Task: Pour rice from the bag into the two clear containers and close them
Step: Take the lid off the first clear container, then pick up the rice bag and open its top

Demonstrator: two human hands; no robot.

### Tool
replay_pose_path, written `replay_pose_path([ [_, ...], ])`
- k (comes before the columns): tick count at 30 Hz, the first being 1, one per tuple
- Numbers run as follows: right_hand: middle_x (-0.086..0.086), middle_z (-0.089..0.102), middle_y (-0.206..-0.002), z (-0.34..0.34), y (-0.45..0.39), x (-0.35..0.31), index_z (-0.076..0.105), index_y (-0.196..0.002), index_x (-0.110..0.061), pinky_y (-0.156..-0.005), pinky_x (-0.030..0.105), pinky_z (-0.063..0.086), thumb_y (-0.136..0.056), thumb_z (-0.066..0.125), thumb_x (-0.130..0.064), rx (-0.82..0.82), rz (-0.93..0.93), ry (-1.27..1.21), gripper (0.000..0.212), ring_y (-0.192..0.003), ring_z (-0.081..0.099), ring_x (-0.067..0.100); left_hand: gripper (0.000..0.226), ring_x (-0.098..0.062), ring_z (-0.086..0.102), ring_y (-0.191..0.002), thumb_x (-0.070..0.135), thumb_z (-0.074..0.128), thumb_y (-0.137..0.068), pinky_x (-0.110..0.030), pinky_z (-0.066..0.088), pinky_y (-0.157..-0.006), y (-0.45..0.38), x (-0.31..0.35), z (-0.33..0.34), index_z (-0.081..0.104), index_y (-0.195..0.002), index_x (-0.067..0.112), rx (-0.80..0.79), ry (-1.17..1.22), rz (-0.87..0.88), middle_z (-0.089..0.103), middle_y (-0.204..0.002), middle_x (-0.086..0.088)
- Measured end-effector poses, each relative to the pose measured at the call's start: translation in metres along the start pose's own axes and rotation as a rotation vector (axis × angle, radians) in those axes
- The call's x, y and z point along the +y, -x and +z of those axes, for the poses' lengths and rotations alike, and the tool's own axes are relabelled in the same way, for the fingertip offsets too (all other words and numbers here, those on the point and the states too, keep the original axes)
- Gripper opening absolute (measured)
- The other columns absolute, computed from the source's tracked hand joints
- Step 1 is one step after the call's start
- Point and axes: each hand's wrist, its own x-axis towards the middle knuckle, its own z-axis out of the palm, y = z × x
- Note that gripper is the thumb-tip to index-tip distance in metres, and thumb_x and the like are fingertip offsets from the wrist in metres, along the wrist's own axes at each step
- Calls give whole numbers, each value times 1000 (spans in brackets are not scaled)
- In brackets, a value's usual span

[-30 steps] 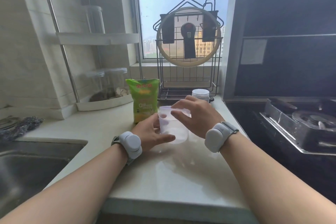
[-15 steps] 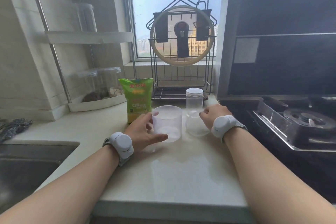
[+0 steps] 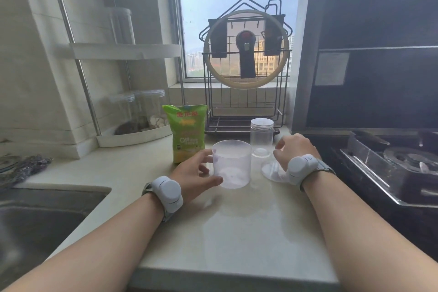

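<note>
The left hand [image 3: 198,173] curled round the open container [image 3: 231,163] mid-worktop. The right hand [image 3: 295,150], fingers loosely bent, hovered over the lid [image 3: 272,171] lying just right of it.

Bare counter [image 3: 237,232] lies in front; rice bag [image 3: 187,135] and rack [image 3: 244,102] block behind

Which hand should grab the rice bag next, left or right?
Left, probably. The left hand holds the open wide container, right beside the green rice bag. The right hand is over the lid lying on the counter, with both containers between it and the bag.
</note>
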Motion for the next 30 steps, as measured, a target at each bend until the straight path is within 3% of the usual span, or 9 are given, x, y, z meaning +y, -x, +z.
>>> replay_pose_path([
  [3, 3, 69, -104, 2, 6, -10, 74, -94, -23, -73, 29, 43, -90, 54, -23, 71, -72, -56, 21, -87, 59, 25, 51, -12, 64, -101, 27, 76, -83, -21, 52, -81, -1, 0, -1, 54, -128, 34, 100, 53, -32, 65, -119, 11],
  [7, 1, 70, -101, 3, 11, -17, 74, -91, -24, -70, 27, 41, -89, 54, -24, 59, -119, -77, 20, -86, 59, 23, 34, -14, 62, -88, 19, 74, -83, -29, 49, -79, -3, 0, -8, 61, -114, 25, 452, -33, 19, 64, -106, 6],
  [12, 1, 69, -106, 4, 11, -23, 73, -94, -26, -74, 28, 44, -91, 53, -24, 48, -144, -100, 20, -97, 62, 24, 66, -33, 53, -108, 28, 76, -66, -45, 45, -97, -13, -5, -29, 52, -127, 17, 917, -39, -62, 53, -123, -7],
  [14, 1, 69, -108, 4, 12, -22, 72, -97, -26, -75, 28, 42, -92, 52, -23, 55, -147, -101, 21, -100, 61, 24, 88, -34, 50, -119, 38, 75, -58, -45, 43, -103, -18, -8, -33, 43, -138, 19, 832, 28, -168, 48, -137, -12],
  [17, 2, 68, -110, 4, 11, -24, 72, -102, -25, -76, 28, 41, -94, 52, -24, 83, -155, -122, 22, -101, 61, 24, 114, -31, 45, -138, 45, 86, -61, -50, 41, -113, -25, -22, -36, 20, -153, 27, 483, 185, -285, 38, -155, -8],
  [19, 2, 67, -110, 3, 12, -23, 72, -105, -24, -77, 28, 40, -95, 52, -24, 95, -154, -125, 22, -101, 61, 24, 118, -27, 51, -135, 46, 88, -66, -47, 43, -113, -28, -28, -33, 11, -154, 33, 343, 207, -298, 39, -154, 2],
  [22, 1, 65, -110, 6, 10, -23, 70, -106, -26, -79, 31, 44, -94, 53, -24, 87, -153, -139, 21, -102, 60, 24, 106, -25, 58, -126, 34, 85, -80, -43, 47, -109, -35, -33, -34, 12, -156, 26, 346, 179, -286, 48, -144, 2],
  [26, 1, 65, -109, 7, 10, -26, 68, -105, -28, -82, 34, 49, -94, 53, -24, 75, -145, -166, 19, -100, 60, 23, 113, -27, 59, -126, 49, 84, -76, -44, 46, -109, -32, -34, -37, 9, -157, 27, 318, 116, -282, 51, -146, -3],
  [30, 1, 64, -107, 5, 13, -27, 69, -105, -27, -83, 35, 50, -94, 53, -23, 98, -149, -178, 19, -97, 61, 24, 119, -31, 62, -122, 72, 73, -59, -45, 48, -106, -33, -31, -34, 11, -153, 34, 303, -11, -328, 63, -136, -4],
])
